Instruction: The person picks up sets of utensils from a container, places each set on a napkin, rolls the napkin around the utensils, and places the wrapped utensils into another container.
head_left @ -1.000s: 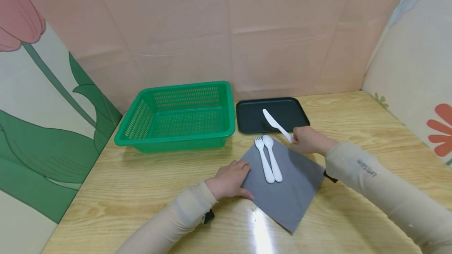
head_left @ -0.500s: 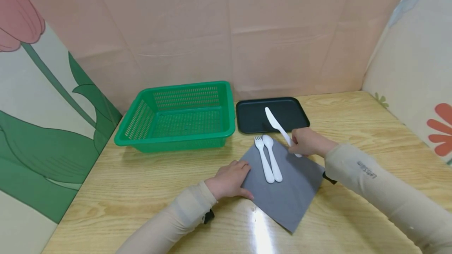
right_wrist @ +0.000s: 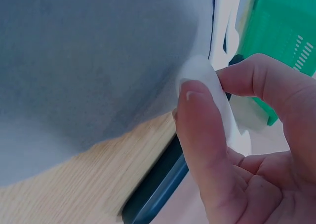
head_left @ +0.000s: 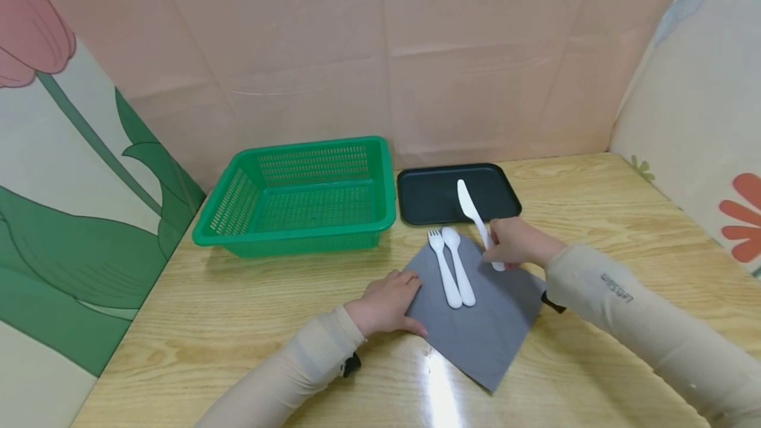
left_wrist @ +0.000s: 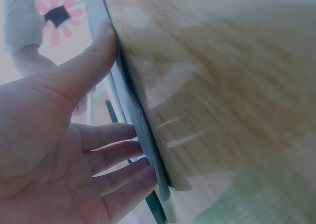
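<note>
Pinched by its handle in my right hand (head_left: 520, 242) is a white plastic knife (head_left: 468, 203), its blade pointing away over the near rim of the black tray. Below it lies a grey napkin (head_left: 487, 335), turned cornerwise on the table. A white fork (head_left: 444, 266) and a white spoon (head_left: 460, 269) lie side by side on the napkin, heads toward the tray. My left hand (head_left: 386, 302) rests on the napkin's left edge with fingers spread; in the left wrist view its thumb and fingertips (left_wrist: 131, 184) touch that edge. The right wrist view shows thumb and forefinger on the knife handle (right_wrist: 197, 68).
A green perforated basket (head_left: 297, 236) stands at the back left of the wooden table (head_left: 267, 349). Right beside it lies the black tray (head_left: 422, 197). A pink-covered wall (head_left: 386, 71) rises behind both.
My right hand has drawn the knife slightly toward me, and its blade has swung rightward, more parallel to the spoon. The left hand, napkin, fork and spoon stay put.
</note>
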Demonstrator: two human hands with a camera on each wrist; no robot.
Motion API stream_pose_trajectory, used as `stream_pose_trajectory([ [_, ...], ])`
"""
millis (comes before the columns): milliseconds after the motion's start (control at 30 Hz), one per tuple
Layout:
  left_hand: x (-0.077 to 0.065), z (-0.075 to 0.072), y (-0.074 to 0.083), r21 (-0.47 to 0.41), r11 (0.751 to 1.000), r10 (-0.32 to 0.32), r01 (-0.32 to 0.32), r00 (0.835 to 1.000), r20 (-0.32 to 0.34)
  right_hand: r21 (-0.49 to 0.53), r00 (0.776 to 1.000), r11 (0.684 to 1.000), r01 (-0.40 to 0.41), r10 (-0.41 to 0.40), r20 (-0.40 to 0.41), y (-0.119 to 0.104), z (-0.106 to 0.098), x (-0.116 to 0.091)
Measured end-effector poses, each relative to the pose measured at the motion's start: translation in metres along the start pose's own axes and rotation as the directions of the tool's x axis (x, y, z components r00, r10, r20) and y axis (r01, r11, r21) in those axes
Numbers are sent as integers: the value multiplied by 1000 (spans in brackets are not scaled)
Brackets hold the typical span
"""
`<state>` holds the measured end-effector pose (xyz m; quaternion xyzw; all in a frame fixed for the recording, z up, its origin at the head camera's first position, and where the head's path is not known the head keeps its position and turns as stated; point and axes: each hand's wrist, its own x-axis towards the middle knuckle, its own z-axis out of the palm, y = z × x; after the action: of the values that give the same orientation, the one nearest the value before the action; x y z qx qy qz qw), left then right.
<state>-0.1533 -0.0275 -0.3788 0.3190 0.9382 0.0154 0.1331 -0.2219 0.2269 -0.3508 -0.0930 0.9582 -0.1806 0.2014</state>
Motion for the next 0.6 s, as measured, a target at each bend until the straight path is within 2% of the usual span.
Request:
stream_pose_trajectory([
  [100, 0, 0, 0, 0, 1000, -1, 1, 1000, 3, 10, 1000, 1000, -4, 4, 11, -1, 1, 0],
  [333, 0, -1, 0, 4, 1000, -4, 4, 1000, 0, 53, 999, 998, 41, -42, 18, -5, 4, -3],
  [600, 0, 0, -1, 10, 1000, -4, 4, 1000, -2, 75, 998, 997, 30, -33, 45, -9, 7, -3],
])
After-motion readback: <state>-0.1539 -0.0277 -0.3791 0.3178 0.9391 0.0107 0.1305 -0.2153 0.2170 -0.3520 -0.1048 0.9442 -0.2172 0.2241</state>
